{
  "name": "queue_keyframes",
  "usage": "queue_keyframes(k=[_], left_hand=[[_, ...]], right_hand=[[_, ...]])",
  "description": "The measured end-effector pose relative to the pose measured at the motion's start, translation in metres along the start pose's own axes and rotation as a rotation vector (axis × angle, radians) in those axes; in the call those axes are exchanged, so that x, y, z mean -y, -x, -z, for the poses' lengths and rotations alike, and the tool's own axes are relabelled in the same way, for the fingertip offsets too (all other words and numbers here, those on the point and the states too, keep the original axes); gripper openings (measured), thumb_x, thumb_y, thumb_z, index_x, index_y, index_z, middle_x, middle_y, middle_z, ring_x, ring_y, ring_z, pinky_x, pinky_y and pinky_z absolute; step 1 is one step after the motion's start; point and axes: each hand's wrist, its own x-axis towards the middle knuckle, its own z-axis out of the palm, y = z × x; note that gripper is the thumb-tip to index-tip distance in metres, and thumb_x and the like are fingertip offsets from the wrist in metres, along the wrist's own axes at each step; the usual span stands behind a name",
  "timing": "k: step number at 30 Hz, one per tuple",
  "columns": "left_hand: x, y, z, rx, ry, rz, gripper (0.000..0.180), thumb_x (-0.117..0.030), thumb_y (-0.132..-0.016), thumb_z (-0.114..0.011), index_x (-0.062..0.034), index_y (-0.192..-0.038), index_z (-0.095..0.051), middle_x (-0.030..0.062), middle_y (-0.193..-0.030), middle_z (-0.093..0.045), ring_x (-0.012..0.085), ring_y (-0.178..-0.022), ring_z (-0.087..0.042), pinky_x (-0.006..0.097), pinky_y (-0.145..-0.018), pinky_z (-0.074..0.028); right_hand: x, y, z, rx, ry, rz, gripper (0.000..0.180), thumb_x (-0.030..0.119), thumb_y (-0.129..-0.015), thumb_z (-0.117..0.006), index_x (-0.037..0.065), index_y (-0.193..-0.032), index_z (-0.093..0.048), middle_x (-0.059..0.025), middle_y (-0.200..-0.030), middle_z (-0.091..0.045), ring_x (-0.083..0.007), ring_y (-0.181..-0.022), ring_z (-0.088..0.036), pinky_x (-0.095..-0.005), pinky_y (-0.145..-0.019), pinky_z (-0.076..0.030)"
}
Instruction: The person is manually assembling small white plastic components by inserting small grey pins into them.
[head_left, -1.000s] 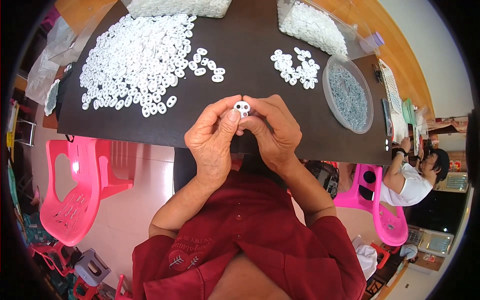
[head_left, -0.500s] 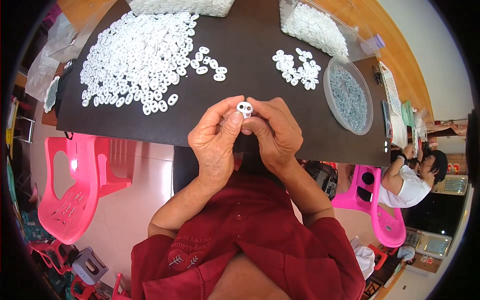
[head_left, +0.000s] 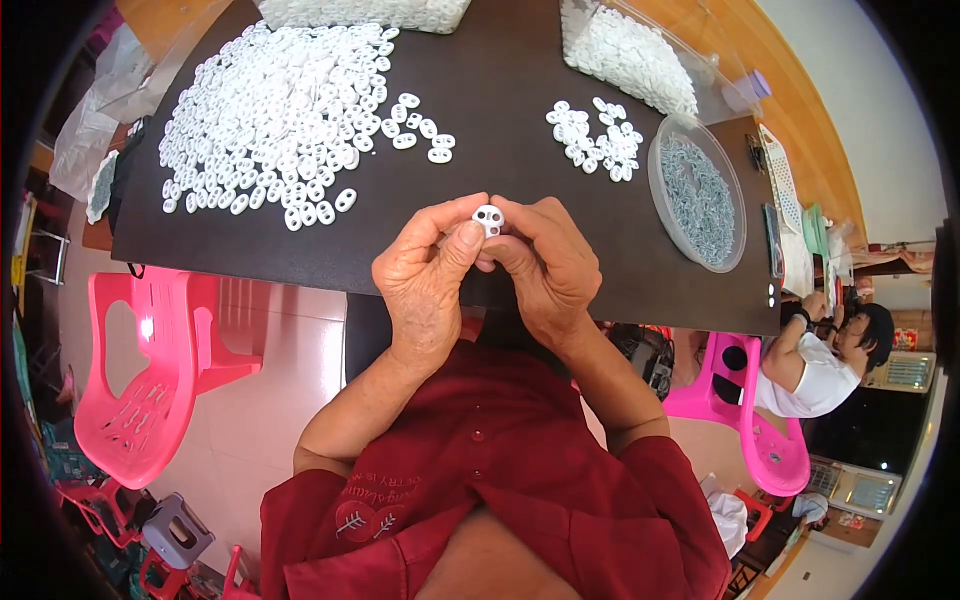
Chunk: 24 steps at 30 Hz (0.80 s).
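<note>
- Two hands, left hand (head_left: 428, 275) and right hand (head_left: 545, 265), meet mid-frame; their fingers pinch one white two-holed piece (head_left: 487, 219) above the dark surface (head_left: 500, 120).
- Since before, the piece sits slightly lower; the white pile (head_left: 280, 110) upper left is unchanged.

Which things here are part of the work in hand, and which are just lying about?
In the work: small white two-hole piece pinched between left hand and right hand; big heap of white pieces; small cluster of white pieces; round clear tray of small grey parts.

Lying about: pink chair; crumpled plastic bag.
</note>
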Motion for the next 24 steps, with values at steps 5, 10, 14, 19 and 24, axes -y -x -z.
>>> queue_keyframes(k=[5, 10, 14, 19, 24], left_hand=[[0.000, 0.000, -0.004, -0.013, 0.039, 0.002, 0.021, -0.007, -0.086, -0.061, 0.0060, -0.103, -0.060, 0.0084, -0.089, -0.063, 0.0107, -0.075, -0.056, 0.023, -0.066, -0.047], [0.007, 0.002, -0.002, -0.003, 0.003, -0.052, 0.021, -0.008, -0.089, -0.058, 0.0036, -0.106, -0.059, 0.0056, -0.087, -0.060, 0.0078, -0.070, -0.052, 0.021, -0.064, -0.046], [0.011, 0.002, -0.004, -0.009, -0.041, -0.112, 0.018, -0.008, -0.090, -0.057, 0.0028, -0.104, -0.060, 0.0031, -0.084, -0.058, 0.0065, -0.068, -0.050, 0.019, -0.062, -0.044], [0.018, -0.001, -0.001, -0.033, -0.156, -0.211, 0.014, -0.008, -0.091, -0.055, 0.0020, -0.101, -0.060, 0.0006, -0.080, -0.055, 0.0045, -0.066, -0.046, 0.018, -0.059, -0.040], [0.011, -0.004, 0.001, -0.064, -0.109, -0.147, 0.015, -0.009, -0.092, -0.055, 0.0020, -0.101, -0.060, 0.0011, -0.082, -0.056, 0.0046, -0.066, -0.046, 0.018, -0.059, -0.040]], right_hand=[[-0.001, -0.003, 0.001, 0.000, -0.002, 0.034, 0.026, 0.003, -0.076, -0.068, -0.004, -0.101, -0.063, -0.0068, -0.075, -0.060, -0.0149, -0.066, -0.052, -0.0243, -0.057, -0.041], [0.002, -0.003, -0.001, -0.010, 0.011, 0.029, 0.023, 0.003, -0.077, -0.068, -0.004, -0.099, -0.063, -0.0066, -0.073, -0.059, -0.0152, -0.063, -0.052, -0.0249, -0.056, -0.041], [0.000, -0.002, -0.004, -0.040, 0.026, 0.060, 0.020, 0.001, -0.077, -0.066, -0.004, -0.097, -0.064, -0.0066, -0.072, -0.059, -0.0157, -0.062, -0.052, -0.0254, -0.054, -0.040], [-0.003, 0.000, -0.010, -0.060, 0.030, 0.065, 0.019, 0.000, -0.078, -0.065, -0.004, -0.096, -0.064, -0.0069, -0.072, -0.059, -0.0159, -0.062, -0.052, -0.0251, -0.053, -0.040], [-0.005, -0.003, -0.014, -0.037, 0.033, 0.095, 0.021, -0.001, -0.078, -0.065, -0.004, -0.099, -0.063, -0.0071, -0.073, -0.059, -0.0162, -0.062, -0.052, -0.0251, -0.053, -0.041]])
